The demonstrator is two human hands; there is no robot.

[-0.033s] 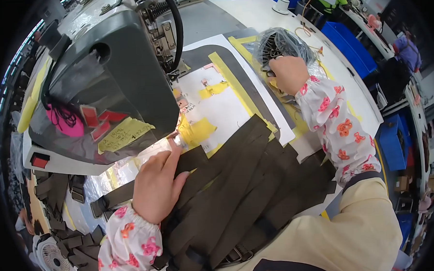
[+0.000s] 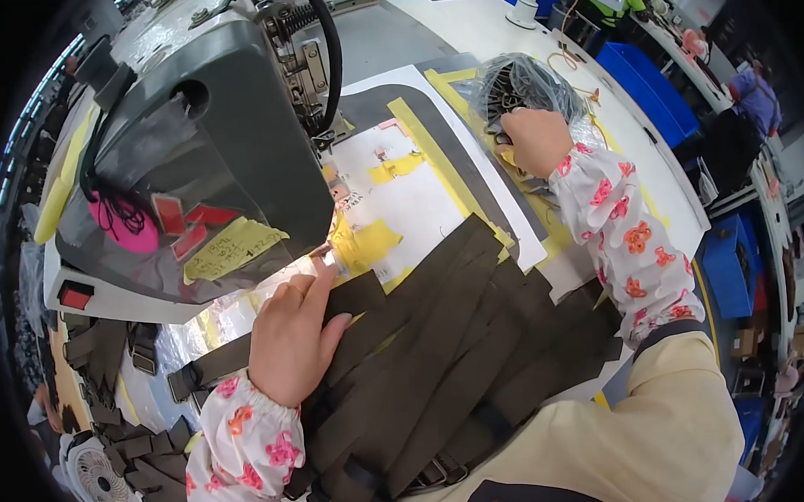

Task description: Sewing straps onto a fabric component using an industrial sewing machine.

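Note:
A grey sewing machine (image 2: 191, 152) stands at the left over a white template sheet (image 2: 418, 201) with yellow tape. My left hand (image 2: 293, 332) has its thumb apart and fingertips resting beside the machine's lower right edge, next to dark olive straps (image 2: 424, 349) piled across the near side. My right hand (image 2: 536, 142) reaches to a clear plastic bag of dark metal pieces (image 2: 516, 84) at the upper right; its fingers are curled at the bag's opening, and what they grip is hidden.
Blue bins (image 2: 646, 92) stand beyond the table's right edge (image 2: 668, 181). More straps (image 2: 92, 350) lie at the left, near a white fan (image 2: 102, 475). A monitor pole (image 2: 522, 12) rises at the back. Two other people (image 2: 754, 101) (image 2: 611, 8) are in the background at right.
Both hands have shifted very slightly, my left one a little upward along the straps. The rest looks the same.

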